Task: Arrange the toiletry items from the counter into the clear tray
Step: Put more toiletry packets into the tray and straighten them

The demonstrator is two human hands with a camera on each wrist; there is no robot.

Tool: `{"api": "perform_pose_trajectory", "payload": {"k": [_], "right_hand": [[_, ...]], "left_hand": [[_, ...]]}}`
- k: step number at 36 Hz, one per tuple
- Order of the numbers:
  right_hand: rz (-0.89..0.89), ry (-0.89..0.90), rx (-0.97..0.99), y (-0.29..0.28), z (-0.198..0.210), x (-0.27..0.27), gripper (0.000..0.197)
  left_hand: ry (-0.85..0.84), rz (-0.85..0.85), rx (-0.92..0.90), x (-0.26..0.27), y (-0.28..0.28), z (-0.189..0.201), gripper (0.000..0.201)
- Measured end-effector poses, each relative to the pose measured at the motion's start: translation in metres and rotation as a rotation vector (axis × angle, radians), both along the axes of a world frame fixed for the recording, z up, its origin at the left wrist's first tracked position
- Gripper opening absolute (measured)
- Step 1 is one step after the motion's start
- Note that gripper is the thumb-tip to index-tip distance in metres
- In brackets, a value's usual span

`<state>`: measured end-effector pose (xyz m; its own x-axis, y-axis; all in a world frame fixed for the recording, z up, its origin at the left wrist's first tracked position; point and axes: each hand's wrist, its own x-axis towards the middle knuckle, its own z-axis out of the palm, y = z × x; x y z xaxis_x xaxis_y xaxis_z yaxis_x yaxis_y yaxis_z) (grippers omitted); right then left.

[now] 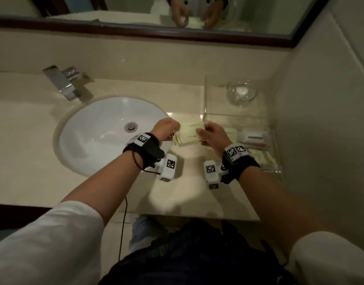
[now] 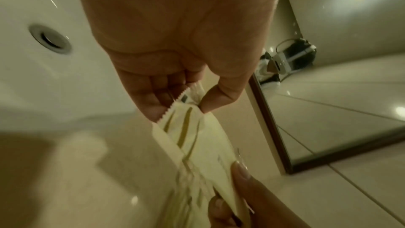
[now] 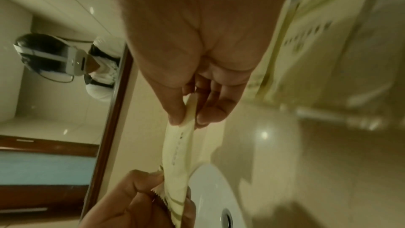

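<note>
A stack of flat cream toiletry packets with serrated ends hangs just above the counter, between the sink and the tray. My left hand pinches its left end between thumb and fingers. My right hand pinches the right end, thumb on one side and fingers on the other. The packets stretch between both hands. The clear tray stands at the right against the wall and holds several packets and a wrapped toothbrush kit.
A white round sink with a chrome faucet lies to the left. A glass bowl stands behind the tray. A mirror runs along the back wall. The counter's front edge is near my body.
</note>
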<state>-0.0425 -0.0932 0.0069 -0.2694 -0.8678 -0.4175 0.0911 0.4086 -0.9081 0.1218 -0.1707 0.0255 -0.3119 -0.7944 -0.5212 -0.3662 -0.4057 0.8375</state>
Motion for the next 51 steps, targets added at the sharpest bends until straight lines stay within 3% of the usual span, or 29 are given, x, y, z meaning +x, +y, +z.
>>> {"api": "perform_pose_trajectory", "payload": {"k": [6, 10, 14, 15, 19, 25, 31, 40, 48, 51], "right_hand": [[-0.202, 0.088, -0.006, 0.038, -0.001, -0.053, 0.018], [-0.266, 0.227, 0.004, 0.057, -0.004, -0.072, 0.012], [-0.425, 0.383, -0.01, 0.075, -0.007, -0.081, 0.014], [-0.462, 0.413, -0.018, 0.079, -0.009, -0.083, 0.014], [-0.538, 0.465, -0.025, 0.092, -0.011, -0.087, 0.009], [-0.591, 0.492, 0.014, 0.104, -0.015, -0.096, 0.021], [-0.584, 0.547, 0.042, 0.11, -0.013, -0.102, 0.014], [-0.518, 0.663, 0.217, 0.122, -0.016, -0.111, 0.026], [-0.323, 0.847, 0.279, 0.126, -0.019, -0.122, 0.02], [-0.277, 0.873, 0.305, 0.125, -0.021, -0.124, 0.021]], "left_hand": [[-0.017, -0.193, -0.046, -0.057, 0.019, 0.001, 0.015], [-0.031, -0.283, -0.08, -0.084, 0.028, 0.0, 0.019], [-0.063, -0.381, -0.17, -0.1, 0.033, -0.006, 0.004], [-0.08, -0.408, -0.19, -0.104, 0.034, -0.008, 0.009], [-0.119, -0.482, -0.236, -0.119, 0.04, -0.009, 0.018], [-0.093, -0.516, -0.225, -0.133, 0.045, -0.011, 0.018], [-0.09, -0.551, -0.221, -0.143, 0.05, -0.016, 0.018], [-0.174, -0.506, -0.238, -0.164, 0.072, -0.028, 0.018], [-0.175, -0.642, -0.419, -0.172, 0.081, -0.038, 0.008], [-0.231, -0.716, -0.442, -0.175, 0.083, -0.041, 0.021]]}}
